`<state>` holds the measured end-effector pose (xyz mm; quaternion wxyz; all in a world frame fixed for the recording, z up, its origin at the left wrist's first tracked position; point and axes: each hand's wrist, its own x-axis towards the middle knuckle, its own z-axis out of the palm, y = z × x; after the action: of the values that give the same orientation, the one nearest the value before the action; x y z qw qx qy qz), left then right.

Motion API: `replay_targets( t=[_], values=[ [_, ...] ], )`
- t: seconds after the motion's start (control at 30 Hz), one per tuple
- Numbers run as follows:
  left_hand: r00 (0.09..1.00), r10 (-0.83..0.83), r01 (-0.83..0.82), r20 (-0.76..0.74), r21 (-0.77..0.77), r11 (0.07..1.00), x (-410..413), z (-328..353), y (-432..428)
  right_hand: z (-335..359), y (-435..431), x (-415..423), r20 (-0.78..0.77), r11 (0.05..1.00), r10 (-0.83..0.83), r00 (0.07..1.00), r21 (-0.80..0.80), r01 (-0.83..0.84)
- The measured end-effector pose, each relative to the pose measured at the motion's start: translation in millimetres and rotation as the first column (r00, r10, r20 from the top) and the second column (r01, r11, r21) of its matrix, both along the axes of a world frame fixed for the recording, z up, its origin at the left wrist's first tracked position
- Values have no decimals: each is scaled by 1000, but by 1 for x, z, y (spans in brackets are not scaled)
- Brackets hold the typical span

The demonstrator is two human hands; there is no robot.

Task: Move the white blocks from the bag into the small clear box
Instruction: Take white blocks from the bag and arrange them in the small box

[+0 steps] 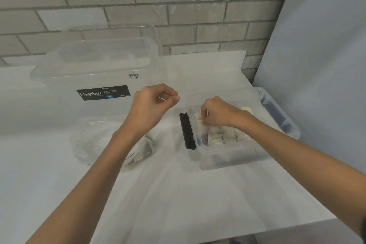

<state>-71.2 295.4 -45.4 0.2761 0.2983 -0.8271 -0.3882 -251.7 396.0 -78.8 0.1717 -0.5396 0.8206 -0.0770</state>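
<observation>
The small clear box (pixel 233 153) stands on the right of the white table, with black latches on its ends. Several white blocks (pixel 221 134) lie packed inside it. My right hand (pixel 217 112) reaches into the box at its far left corner, and its fingers pinch a white block (pixel 199 118) there. My left hand (pixel 152 105) hovers above the table between the boxes, its fingers curled round a white block (pixel 161 98) of which only a sliver shows. The clear plastic bag (pixel 99 142) lies crumpled under my left forearm, with a few white blocks (pixel 141 155) at its right edge.
A large clear Megabox storage box (pixel 95 77) with its lid on stands at the back left. A brick wall runs behind the table, and a pale panel (pixel 316 55) closes the right side. The table's front edge (pixel 277 230) lies near right.
</observation>
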Motion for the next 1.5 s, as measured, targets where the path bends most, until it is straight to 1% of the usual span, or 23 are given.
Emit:
replay_targets(
  t=[0.13,0.23,0.3,0.37,0.4,0.5,0.57,0.67,0.73,0.77,0.8,0.83,0.9,0.93,1.0,1.07,1.17,1.23,1.33,1.37,1.4,1.43,1.5],
  values=[
    [1000,-16,16,2,2,1000,6,-2,-5,31,-6,6,-50,989,-55,997,-140,48],
    [1000,-21,21,10,18,1000,19,-2,-13,58,-13,23,-77,963,-46,996,-269,23],
    [999,-27,26,40,40,999,32,0,-21,77,-17,44,-49,942,-18,999,-335,1],
    [992,-49,42,115,65,997,50,3,-31,93,-21,69,-22,923,22,1000,-384,-29],
    [981,-74,60,178,86,994,61,4,-36,99,-23,82,-4,916,46,999,-399,-44],
    [899,-171,107,404,175,979,96,2,-55,101,-36,120,64,909,113,992,-410,-77],
    [851,-183,103,492,186,977,112,-9,-66,88,-52,145,78,908,157,985,-402,-113],
    [806,-111,86,581,69,994,116,-43,-81,48,-81,182,125,933,223,967,-313,-175],
    [768,-42,64,639,-11,998,115,-66,-86,16,-95,197,149,967,210,966,-176,-183],
    [745,-36,74,666,-29,997,116,-74,-87,2,-100,200,141,980,185,973,-98,-172],
    [721,-43,101,691,-44,994,118,-82,-88,-7,-103,201,99,988,154,983,-13,-153],
    [684,-54,143,727,-61,988,120,-87,-88,-13,-103,200,21,989,125,992,76,-126],
    [587,-56,205,808,-81,975,124,-95,-89,-19,-101,195,-152,975,74,986,217,-40],
    [552,-64,216,831,-68,974,125,-96,-89,-20,-100,192,-213,967,51,976,253,4],
    [519,-102,243,849,-32,970,122,-99,-91,-17,-97,191,-302,953,5,953,290,87],
    [534,-130,287,836,-34,957,121,-100,-93,-5,-93,191,-342,932,-19,940,333,140],
    [581,-114,264,806,-53,963,124,-93,-101,16,-85,194,-361,927,-24,932,340,156],
    [584,-109,259,805,-57,964,126,-87,-105,18,-84,198,-382,925,-14,924,346,157],
    [490,-166,351,856,-19,936,127,-87,-102,0,-88,205,-354,890,18,935,432,146],
    [478,-191,356,857,10,935,127,-89,-102,-6,-89,206,-343,884,18,939,445,145],
    [489,-208,340,847,35,940,126,-91,-102,-11,-90,205,-336,882,10,942,446,150],
    [519,-212,316,828,44,948,124,-90,-102,-14,-90,204,-331,886,2,943,438,152],
    [633,-206,258,746,47,965,119,-87,-101,-18,-91,202,-320,903,-17,947,403,152]
  ],
)
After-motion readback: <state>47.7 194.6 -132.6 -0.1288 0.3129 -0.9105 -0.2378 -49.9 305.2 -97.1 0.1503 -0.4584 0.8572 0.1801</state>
